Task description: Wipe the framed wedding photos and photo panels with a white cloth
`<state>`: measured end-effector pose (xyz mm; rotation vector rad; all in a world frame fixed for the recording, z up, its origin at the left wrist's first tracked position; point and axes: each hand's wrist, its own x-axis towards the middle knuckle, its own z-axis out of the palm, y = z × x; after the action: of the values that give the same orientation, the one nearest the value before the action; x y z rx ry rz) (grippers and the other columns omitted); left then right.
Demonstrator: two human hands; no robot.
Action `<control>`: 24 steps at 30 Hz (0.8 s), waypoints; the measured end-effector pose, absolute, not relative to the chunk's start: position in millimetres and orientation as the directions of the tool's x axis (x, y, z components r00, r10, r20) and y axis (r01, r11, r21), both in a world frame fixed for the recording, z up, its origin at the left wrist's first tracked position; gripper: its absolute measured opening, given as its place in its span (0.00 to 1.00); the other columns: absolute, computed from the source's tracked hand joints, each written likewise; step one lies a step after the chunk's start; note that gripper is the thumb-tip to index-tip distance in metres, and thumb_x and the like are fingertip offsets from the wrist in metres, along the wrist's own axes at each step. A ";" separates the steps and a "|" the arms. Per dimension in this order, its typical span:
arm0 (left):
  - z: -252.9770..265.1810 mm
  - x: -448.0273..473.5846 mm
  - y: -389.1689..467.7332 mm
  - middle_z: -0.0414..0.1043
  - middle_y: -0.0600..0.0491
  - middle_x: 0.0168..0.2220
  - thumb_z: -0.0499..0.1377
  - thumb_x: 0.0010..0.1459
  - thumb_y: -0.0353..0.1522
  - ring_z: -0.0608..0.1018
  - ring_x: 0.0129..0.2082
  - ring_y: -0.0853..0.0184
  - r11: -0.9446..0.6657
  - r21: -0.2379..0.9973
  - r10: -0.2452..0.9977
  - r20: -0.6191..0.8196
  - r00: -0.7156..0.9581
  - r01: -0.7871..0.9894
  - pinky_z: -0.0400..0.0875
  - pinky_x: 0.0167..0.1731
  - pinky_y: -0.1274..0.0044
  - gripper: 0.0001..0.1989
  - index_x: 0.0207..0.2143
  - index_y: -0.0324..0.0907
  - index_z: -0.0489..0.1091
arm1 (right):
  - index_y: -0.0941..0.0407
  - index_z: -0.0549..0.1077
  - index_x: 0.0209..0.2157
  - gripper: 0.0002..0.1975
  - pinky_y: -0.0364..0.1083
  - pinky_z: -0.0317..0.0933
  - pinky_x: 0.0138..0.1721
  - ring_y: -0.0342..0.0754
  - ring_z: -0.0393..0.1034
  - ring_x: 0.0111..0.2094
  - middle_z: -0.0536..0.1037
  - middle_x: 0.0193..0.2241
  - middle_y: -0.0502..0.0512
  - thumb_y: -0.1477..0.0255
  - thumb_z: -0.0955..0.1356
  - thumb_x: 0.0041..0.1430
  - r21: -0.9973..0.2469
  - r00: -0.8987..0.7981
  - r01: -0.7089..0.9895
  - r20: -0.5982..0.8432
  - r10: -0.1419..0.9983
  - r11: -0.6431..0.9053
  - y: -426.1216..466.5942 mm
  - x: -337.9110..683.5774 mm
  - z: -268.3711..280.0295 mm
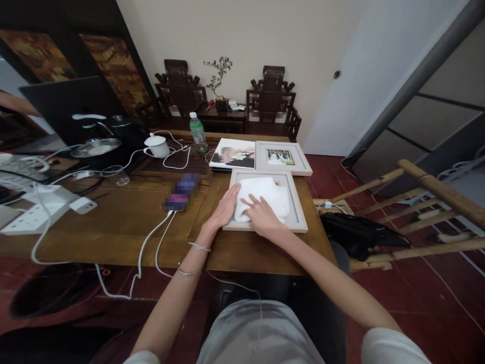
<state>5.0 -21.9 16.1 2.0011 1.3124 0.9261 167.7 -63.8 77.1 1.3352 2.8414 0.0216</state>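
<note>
A folded white cloth (261,188) lies on a light-wood picture frame (302,207) near the table's front right. My right hand (261,216) rests on the cloth with its fingers spread. Along the frame's left side lies my left hand (226,206), fingers stretched out, its tips at the cloth's edge. Most of the picture inside this frame is hidden under the cloth. Just behind, a second framed photo (280,156) lies flat beside a stack topped by a photo print (237,152).
To the left are a phone (182,192) on a charging cable, a green-labelled bottle (197,132), a lidded white cup (157,146), a pan (96,150), a laptop (71,106) and white power strips (36,212). A wooden rack (379,184) with a black bag (352,235) stands right of the table.
</note>
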 end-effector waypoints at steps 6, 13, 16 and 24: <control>17.1 -2.2 -20.3 0.48 0.47 0.67 0.29 0.66 0.46 0.48 0.67 0.61 -0.310 0.768 0.942 0.167 0.291 0.561 0.45 0.64 0.62 0.32 0.64 0.41 0.52 | 0.60 0.76 0.37 0.14 0.52 0.59 0.48 0.56 0.66 0.49 0.77 0.41 0.63 0.80 0.60 0.55 -0.067 -0.683 0.730 -0.038 0.729 0.680 -96.8 150.9 91.0; 13.1 0.7 -18.9 0.50 0.42 0.65 0.32 0.67 0.44 0.49 0.67 0.61 -0.416 0.664 0.906 0.241 0.349 0.621 0.46 0.65 0.65 0.32 0.63 0.33 0.51 | 0.62 0.76 0.40 0.17 0.58 0.47 0.59 0.58 0.59 0.57 0.72 0.51 0.66 0.82 0.60 0.54 -0.017 -0.682 0.728 0.068 0.728 0.685 -105.4 154.5 75.9; 7.9 3.0 -17.2 0.54 0.41 0.64 0.37 0.67 0.43 0.51 0.66 0.60 -0.458 0.601 0.889 0.296 0.350 0.655 0.47 0.64 0.63 0.30 0.62 0.32 0.54 | 0.62 0.76 0.41 0.18 0.54 0.51 0.57 0.56 0.60 0.57 0.73 0.50 0.65 0.84 0.60 0.51 -0.050 -0.671 0.742 -0.022 0.742 0.669 -105.8 177.2 88.5; -5.7 4.1 -13.4 0.62 0.42 0.59 0.42 0.65 0.31 0.59 0.64 0.60 -0.519 0.575 0.846 0.452 0.283 0.633 0.54 0.62 0.62 0.21 0.57 0.36 0.61 | 0.58 0.78 0.38 0.23 0.50 0.56 0.52 0.55 0.68 0.51 0.72 0.52 0.65 0.87 0.58 0.47 -0.031 -0.493 0.869 -0.135 0.860 0.494 -115.6 246.5 115.6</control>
<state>4.1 -13.4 -5.7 2.2725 1.3529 1.0722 246.5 -115.6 115.6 1.5250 2.6261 -0.1446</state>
